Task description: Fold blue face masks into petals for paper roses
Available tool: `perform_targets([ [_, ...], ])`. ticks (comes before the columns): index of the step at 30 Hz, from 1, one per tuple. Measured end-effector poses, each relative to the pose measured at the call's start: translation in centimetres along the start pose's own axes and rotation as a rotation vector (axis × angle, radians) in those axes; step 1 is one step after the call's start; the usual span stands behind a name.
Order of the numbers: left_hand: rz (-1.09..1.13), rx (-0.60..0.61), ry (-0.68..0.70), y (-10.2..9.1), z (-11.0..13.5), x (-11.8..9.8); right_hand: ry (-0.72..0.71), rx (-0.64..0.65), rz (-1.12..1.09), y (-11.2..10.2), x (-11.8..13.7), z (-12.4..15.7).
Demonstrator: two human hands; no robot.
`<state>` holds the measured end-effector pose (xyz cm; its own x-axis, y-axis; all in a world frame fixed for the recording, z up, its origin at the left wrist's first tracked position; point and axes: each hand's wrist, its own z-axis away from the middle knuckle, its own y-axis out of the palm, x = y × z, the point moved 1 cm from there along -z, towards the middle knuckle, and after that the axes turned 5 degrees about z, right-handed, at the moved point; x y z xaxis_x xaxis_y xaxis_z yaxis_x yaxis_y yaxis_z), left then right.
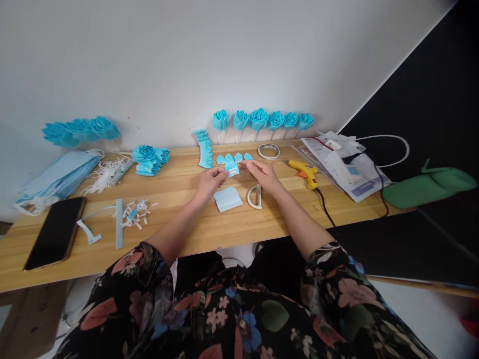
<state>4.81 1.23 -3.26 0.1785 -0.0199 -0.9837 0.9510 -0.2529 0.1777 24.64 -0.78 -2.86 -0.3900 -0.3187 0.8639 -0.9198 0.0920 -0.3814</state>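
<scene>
My left hand (209, 180) and my right hand (262, 172) meet over the wooden table (179, 234), both pinching a small folded light-blue piece (231, 167) between their fingertips. Just behind it lie several similar blue folded petals (234, 157) in a row. A folded blue mask piece (228, 199) rests on the table below my hands. A roll of tape standing on edge (255, 197) sits by my right wrist.
A yellow glue gun (305, 172) with a black cord lies right of my hands. Blue fabric roses (262, 119) lean on the wall. A tape ring (269, 151), a stack of blue masks (56, 179), a phone (56, 232), scraps (130, 214) and papers (344, 164) are also there.
</scene>
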Motion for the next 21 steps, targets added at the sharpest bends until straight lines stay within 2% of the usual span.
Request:
perform_targets([
  [5, -0.053, 0.047, 0.014, 0.4, 0.3, 0.0, -0.006, 0.076, -0.028, 0.4, 0.2, 0.1],
  [9, -0.090, 0.060, 0.017, 0.7, 0.5, 0.0, 0.042, 0.142, 0.005, 0.9, -0.1, 0.3],
  [16, -0.110, 0.102, 0.013, 0.6, 0.6, -0.4, 0.033, 0.145, 0.064, 1.0, 0.3, 0.5],
  [21, -0.066, 0.062, -0.010, 0.2, 0.2, 0.1, 0.055, 0.180, -0.001, 0.9, 0.4, 0.4],
])
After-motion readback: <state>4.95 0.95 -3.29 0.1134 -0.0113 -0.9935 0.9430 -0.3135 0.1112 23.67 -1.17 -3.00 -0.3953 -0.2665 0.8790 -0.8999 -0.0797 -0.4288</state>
